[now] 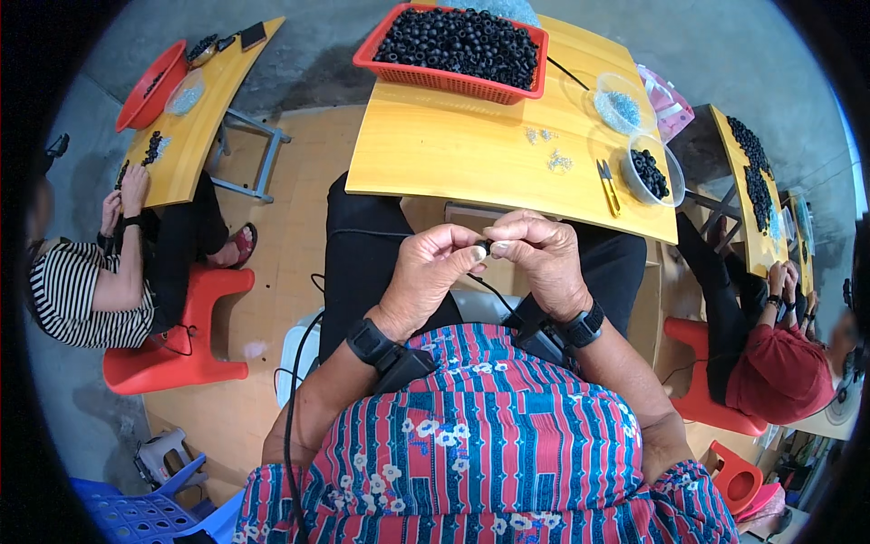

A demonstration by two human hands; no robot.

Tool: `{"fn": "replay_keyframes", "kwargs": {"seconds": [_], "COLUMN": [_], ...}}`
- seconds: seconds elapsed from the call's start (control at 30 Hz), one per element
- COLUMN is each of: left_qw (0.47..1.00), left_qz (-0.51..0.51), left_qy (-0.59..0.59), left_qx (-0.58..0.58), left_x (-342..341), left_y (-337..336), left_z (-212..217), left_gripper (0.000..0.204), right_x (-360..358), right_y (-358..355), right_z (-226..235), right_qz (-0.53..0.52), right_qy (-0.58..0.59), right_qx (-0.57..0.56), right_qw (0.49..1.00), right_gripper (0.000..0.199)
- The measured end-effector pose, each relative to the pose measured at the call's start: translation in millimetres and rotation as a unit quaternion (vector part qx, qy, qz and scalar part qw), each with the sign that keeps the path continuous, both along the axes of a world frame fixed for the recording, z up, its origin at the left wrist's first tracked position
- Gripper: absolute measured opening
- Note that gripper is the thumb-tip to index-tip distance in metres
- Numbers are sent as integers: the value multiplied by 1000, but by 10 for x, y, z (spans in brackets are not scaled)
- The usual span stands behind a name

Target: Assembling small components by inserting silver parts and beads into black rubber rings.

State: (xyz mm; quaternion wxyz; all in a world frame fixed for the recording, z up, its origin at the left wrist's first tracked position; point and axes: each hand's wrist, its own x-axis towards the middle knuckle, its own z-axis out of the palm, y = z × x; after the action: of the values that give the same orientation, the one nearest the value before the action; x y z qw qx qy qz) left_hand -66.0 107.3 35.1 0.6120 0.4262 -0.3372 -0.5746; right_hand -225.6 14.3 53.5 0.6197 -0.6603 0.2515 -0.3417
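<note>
Yellow table (471,154) lies beyond both hands; left hand (426,272) and right hand (544,258) fingertips pinch one black bead (483,246) between them.

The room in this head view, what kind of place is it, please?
Probably a small hand-assembly workshop. A red basket full of small black parts stands on the yellow table, both hands pinch one black piece, and co-workers sit at similar tables.
</note>
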Motion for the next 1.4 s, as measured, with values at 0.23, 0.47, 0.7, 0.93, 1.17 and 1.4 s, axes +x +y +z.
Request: {"fn": "replay_keyframes", "kwargs": {"seconds": [0.23,0.47,0.7,0.93,1.17,1.4], "left_qw": [997,995,997,999,999,999], "left_qz": [6,9,23,32,35,34], "left_qy": [-66,-97,-67,19,28,24], "left_qx": [-25,-30,-37,-20,-26,-19], "left_x": [37,59,38,11,11,18], "left_y": [-17,-30,-60,-48,-31,-29], "left_z": [29,28,72,47,48,30], "left_gripper": [15,13,12,12,12,13], "right_x": [15,39,53,107,122,126], "right_y": [-10,-18,-5,52,63,58], "right_z": [33,90,140,94,107,57], "right_qz": [-9,-9,-19,-46,-40,-48], "right_qy": [0,20,22,11,17,11], "right_qx": [-38,-86,-90,-111,-73,-75], "right_qw": [999,996,995,993,996,996], "right_gripper": [17,16,18,20,20,21]}}
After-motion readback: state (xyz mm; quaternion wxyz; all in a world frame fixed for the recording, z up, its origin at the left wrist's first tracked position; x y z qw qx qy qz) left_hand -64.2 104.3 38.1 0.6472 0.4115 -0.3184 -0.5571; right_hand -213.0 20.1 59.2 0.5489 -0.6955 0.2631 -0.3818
